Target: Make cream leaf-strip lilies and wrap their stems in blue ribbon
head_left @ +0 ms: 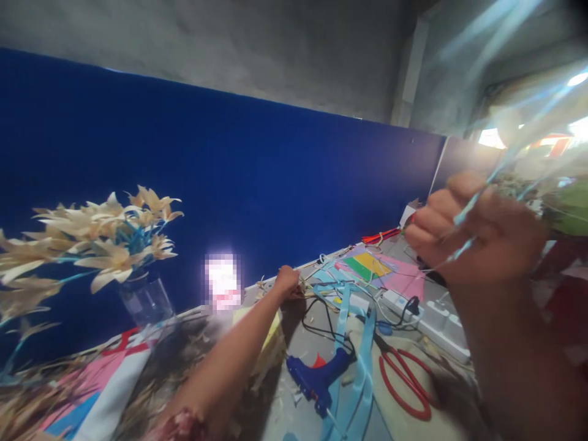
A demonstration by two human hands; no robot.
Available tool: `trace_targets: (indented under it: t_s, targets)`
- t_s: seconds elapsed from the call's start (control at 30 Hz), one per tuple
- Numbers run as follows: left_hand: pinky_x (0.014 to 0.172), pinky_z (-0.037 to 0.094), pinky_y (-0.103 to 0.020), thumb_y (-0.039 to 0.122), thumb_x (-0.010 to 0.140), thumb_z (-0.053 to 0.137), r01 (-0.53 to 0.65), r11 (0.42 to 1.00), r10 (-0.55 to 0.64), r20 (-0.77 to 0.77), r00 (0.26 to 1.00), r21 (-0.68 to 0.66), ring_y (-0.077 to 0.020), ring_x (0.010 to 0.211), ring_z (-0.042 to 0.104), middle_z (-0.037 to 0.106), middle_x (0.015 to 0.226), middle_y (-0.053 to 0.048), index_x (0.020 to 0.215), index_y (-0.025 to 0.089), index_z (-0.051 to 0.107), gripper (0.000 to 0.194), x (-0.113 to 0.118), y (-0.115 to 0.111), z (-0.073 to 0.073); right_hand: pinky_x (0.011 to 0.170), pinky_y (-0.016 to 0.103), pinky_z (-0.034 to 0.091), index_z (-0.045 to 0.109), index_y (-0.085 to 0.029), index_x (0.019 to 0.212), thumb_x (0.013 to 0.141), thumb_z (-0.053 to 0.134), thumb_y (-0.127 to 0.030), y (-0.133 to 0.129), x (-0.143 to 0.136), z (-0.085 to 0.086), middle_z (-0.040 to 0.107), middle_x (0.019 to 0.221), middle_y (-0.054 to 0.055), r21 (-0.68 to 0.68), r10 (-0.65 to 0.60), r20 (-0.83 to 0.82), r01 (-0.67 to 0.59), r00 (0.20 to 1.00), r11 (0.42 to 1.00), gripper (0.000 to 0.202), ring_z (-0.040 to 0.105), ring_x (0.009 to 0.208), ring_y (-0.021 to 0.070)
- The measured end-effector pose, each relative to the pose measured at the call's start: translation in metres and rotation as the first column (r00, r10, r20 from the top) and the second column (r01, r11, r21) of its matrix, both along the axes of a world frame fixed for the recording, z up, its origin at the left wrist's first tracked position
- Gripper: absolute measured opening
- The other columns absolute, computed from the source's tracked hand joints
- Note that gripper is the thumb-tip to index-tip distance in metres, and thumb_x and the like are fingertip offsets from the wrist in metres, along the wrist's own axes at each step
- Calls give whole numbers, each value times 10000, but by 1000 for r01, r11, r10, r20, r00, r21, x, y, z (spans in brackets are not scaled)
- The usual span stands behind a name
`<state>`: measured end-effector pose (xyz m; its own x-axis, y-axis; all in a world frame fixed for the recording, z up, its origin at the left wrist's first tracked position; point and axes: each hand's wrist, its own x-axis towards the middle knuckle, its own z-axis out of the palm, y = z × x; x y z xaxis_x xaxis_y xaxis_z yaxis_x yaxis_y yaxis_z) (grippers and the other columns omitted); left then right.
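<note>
My right hand [473, 229] is raised at the right, close to the camera. Its fingers are closed around thin light-blue stems [468, 208], whose upper ends blur into the glare. My left hand [288, 282] reaches to the far side of the table by the blue partition. Its fingers are curled down among thin pale pieces, and what they grip is too small to make out. Nearer to me lie a blue glue gun [316, 376], red-handled scissors [407, 380] and a light-blue ribbon [362, 367].
Cream artificial flowers [114, 245] stand in a clear glass vase [147, 300] at the left. A blue partition [229, 165] runs behind the table. White power strips [441, 324] and cords lie at the right, with coloured sheets [372, 266] beyond. Dry husks [151, 386] litter the left.
</note>
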<state>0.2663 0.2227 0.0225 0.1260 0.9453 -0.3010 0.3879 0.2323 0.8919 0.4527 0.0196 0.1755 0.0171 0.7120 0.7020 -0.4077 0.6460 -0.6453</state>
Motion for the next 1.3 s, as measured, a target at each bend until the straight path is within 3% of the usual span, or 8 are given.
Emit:
trace_targets:
  t_s: [0.17, 0.3, 0.4, 0.57, 0.73, 0.9, 1.17, 1.3]
  targets:
    - [692, 524, -296, 301, 955, 548, 144, 979, -160, 112, 981, 143, -153, 704, 660, 708, 828, -68, 926, 115, 695, 238, -43, -68, 29, 443, 248, 250, 558, -208, 670, 685, 735, -331, 26, -50, -79, 410, 476, -79, -434, 26, 323, 124, 946, 892, 216, 322, 434, 72]
    - [665, 499, -280, 445, 883, 592, 234, 933, -309, 273, 911, 275, -175, 725, 661, 726, 766, -81, 795, 142, 702, 334, -96, -153, 29, 436, 229, 211, 580, -184, 679, 691, 727, -341, 43, -103, -124, 432, 479, -87, -533, 150, 351, 66, 925, 843, 215, 313, 433, 58]
    - [611, 463, -260, 469, 819, 659, 115, 946, -218, 334, 917, 304, -158, 659, 607, 710, 715, -72, 758, 144, 697, 332, -130, -198, 23, 442, 228, 219, 597, -182, 678, 681, 729, -308, 36, -140, -125, 453, 506, -81, -528, 224, 345, -10, 911, 849, 184, 325, 442, 59]
    - [556, 430, -247, 396, 762, 709, -103, 943, -40, 416, 908, 316, -137, 571, 543, 650, 622, -27, 704, 159, 675, 246, -167, -230, 11, 469, 238, 262, 632, -176, 729, 692, 748, -308, 23, -186, -119, 481, 543, -65, -538, 383, 417, -116, 824, 835, 179, 345, 468, 67]
    - [575, 436, -241, 330, 789, 698, -311, 790, 141, 337, 931, 528, -141, 604, 547, 634, 650, -9, 726, 182, 717, 162, -188, -246, -9, 635, 253, 434, 667, -185, 1046, 703, 801, -303, 11, -192, -133, 671, 850, 17, -528, 506, 447, -240, 737, 815, 386, 580, 716, 132]
    - [656, 490, -250, 267, 828, 666, -289, 675, 118, 287, 951, 679, -177, 736, 639, 706, 783, -36, 744, 202, 732, 124, -194, -252, -26, 572, 255, 459, 658, -154, 862, 726, 783, -353, -2, -196, -142, 657, 634, 0, -577, 457, 426, -154, 781, 802, 271, 586, 577, 128]
    - [558, 499, -248, 263, 779, 714, -333, 757, 87, 419, 904, 562, -158, 586, 606, 662, 675, -5, 721, 211, 738, 81, -191, -268, -19, 617, 258, 482, 626, -169, 1173, 803, 675, -247, -42, -208, -137, 636, 644, -43, -495, 288, 534, 17, 795, 869, 381, 627, 591, 138]
    - [622, 511, -279, 300, 801, 724, -238, 809, 25, 372, 928, 538, -199, 675, 639, 694, 733, -41, 706, 220, 771, 132, -189, -280, -2, 666, 262, 465, 622, -191, 1086, 926, 586, -299, -61, -204, -139, 657, 726, -20, -341, 164, 657, 96, 736, 935, 196, 625, 661, 143]
